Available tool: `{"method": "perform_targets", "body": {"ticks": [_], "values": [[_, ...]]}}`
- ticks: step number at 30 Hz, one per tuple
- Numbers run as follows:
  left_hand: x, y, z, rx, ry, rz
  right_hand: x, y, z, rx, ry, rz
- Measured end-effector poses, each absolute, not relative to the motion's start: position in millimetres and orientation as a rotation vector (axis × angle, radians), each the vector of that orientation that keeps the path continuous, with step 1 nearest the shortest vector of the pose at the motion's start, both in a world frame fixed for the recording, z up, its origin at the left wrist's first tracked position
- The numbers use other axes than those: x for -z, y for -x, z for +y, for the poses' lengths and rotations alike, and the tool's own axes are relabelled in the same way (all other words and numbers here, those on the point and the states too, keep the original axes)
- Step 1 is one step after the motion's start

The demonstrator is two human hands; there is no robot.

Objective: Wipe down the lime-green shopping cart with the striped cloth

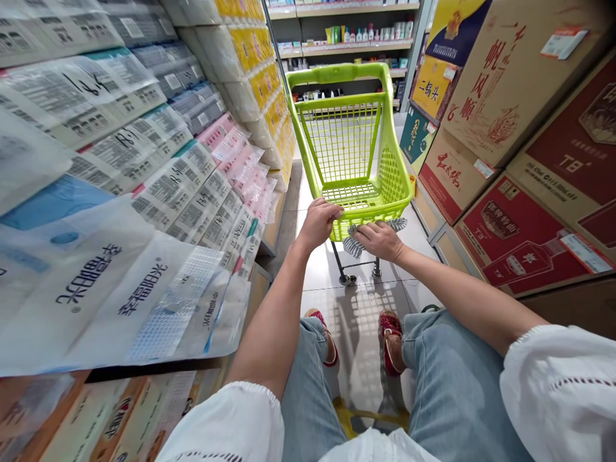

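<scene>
1. Lime-green plastic lattice shopping cart [353, 154] stands in the narrow aisle, just ahead of the person's feet.
2. Left hand [318, 221] is curled shut on its near rim.
3. Right hand [380, 240] presses a striped grey-white cloth [359, 240] flat against that rim, fingers closed over it.
4. Judged light, stiff, free-rolling; the rim is the handhold.
5. Glossy soft tissue packs [158, 186] left; matte cardboard cartons [520, 237] right.

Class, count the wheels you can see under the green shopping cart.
2: both under the cart's near end, one wheel left, one wheel right. Others may be hidden behind the basket.
</scene>
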State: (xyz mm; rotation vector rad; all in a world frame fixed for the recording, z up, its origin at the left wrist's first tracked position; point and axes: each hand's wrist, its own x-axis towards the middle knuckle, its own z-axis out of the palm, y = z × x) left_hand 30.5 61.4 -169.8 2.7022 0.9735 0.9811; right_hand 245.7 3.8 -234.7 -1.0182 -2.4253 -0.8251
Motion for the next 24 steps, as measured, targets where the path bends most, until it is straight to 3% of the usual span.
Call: {"method": "perform_targets", "body": {"ticks": [7, 17, 24], "values": [[167.8, -29.3, 61.0, -0.962, -2.706, 0.986, 192.9, -242.4, 3.0, 0.733, 1.162, -2.163], [168.9, -27.4, 63.0, -1.004, -2.695, 0.993, 271.8, -246.2, 12.6, 0.735, 1.008, -2.536], [168.2, -24.3, 65.7, -1.02, -2.702, 0.993, 238.4, -244.4, 10.7, 0.805, 1.038, -2.424]]}}
